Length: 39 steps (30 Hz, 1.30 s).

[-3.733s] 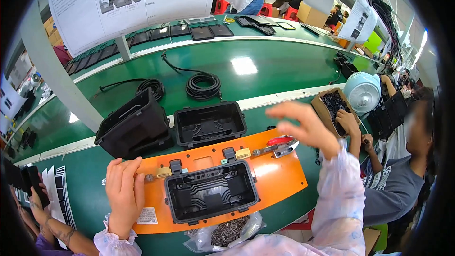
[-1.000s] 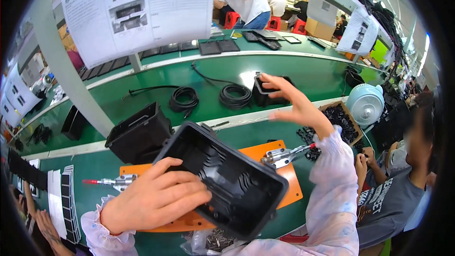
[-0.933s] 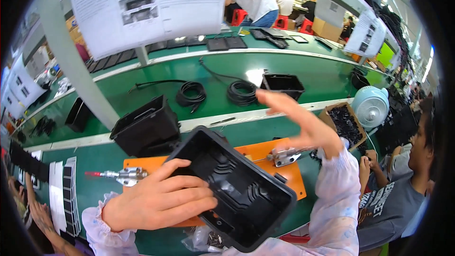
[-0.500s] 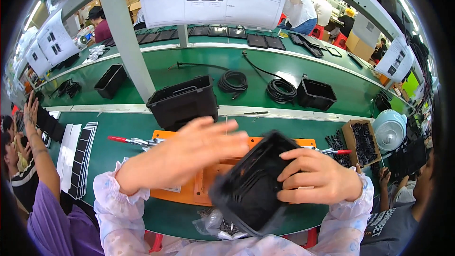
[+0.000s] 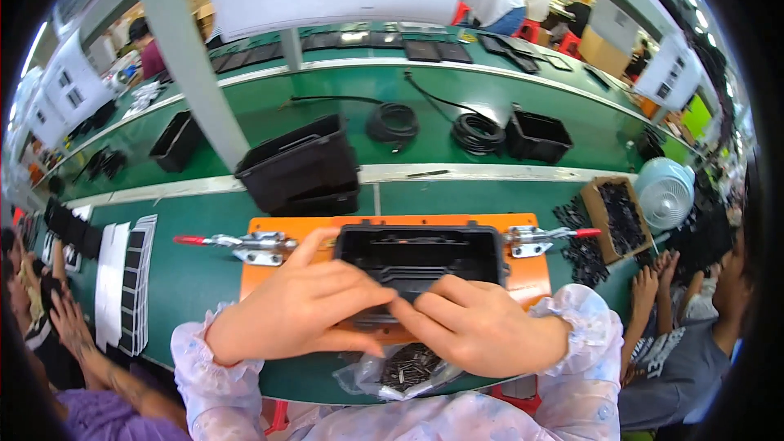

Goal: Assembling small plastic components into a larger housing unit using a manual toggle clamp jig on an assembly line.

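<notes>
A black open-topped plastic box (image 5: 487, 250) rests on an orange fixture plate (image 5: 531, 275), between two metal toggle clamps with red handles. My left hand (image 5: 306, 304) lies along the box's left and near side, fingers stretched and thumb apart. From the other side my right hand (image 5: 474, 327) reaches over the near rim, fingers curled and drawn together. The fingertips of both hands meet at the middle of that rim. Whatever is between the right fingertips is hidden. Close by, below the hands, sits a clear plastic bag of screws (image 5: 408, 369).
The left clamp (image 5: 265, 245) and right clamp (image 5: 531, 237) flank the box. Stacked black boxes (image 5: 298, 167) stand behind. Coiled black cables (image 5: 478, 132) lie on the far bench. A carton of black parts (image 5: 618, 220) and a fan (image 5: 665, 192) stand right. Co-workers sit either side.
The black box, tilted in my right hand before, now sits level on the orange plate. My left hand has come down to its near side, and my right hand has shifted to the near rim.
</notes>
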Motion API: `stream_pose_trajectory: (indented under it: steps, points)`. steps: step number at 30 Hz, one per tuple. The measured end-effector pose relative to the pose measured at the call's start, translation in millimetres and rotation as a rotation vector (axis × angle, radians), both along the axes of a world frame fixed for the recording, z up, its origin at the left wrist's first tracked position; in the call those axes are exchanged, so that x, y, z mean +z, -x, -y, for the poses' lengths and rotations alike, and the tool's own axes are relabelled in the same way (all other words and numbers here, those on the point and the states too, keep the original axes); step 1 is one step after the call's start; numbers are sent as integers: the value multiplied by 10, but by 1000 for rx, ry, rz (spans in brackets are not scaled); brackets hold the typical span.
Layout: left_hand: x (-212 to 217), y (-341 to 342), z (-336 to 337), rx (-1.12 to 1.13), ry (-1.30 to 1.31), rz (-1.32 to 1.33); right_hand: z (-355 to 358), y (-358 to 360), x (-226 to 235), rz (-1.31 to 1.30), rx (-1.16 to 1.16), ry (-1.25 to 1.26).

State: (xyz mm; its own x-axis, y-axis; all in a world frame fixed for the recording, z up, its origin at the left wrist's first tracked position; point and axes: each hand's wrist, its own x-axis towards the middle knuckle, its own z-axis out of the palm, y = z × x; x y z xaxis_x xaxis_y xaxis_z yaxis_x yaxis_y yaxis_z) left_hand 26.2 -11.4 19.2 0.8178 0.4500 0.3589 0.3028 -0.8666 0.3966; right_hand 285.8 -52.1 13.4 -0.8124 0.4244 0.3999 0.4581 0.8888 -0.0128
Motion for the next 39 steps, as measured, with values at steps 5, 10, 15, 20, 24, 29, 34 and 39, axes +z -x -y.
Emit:
stream_pose_trajectory:
  steps: [5,10,15,20,24,29,34,39]
  points:
    - [-128,-30,125,85,-140,-120,45,88,-226,-135,-87,-88]
    - [-76,-113,267,102,-199,-312,153,-54,-329,-439,-174,-243]
    - [-131,-115,243,71,-114,-231,264,-1098,-277,-473,-647,-223]
    - [-277,-217,276,70,-73,-276,412,-2358,-954,-461,-1323,4]
    - [-392,-183,310,104,-45,-262,422,-2441,-1305,-311,-1486,194]
    - [-464,-116,337,106,-56,-291,379,-2410,-1384,-490,-1431,290]
    - [-434,-213,316,84,-91,-234,614,-2637,-1234,-1476,-1139,626]
    - [-551,-260,324,47,-104,-322,928,-2818,-1480,-1738,-978,894]
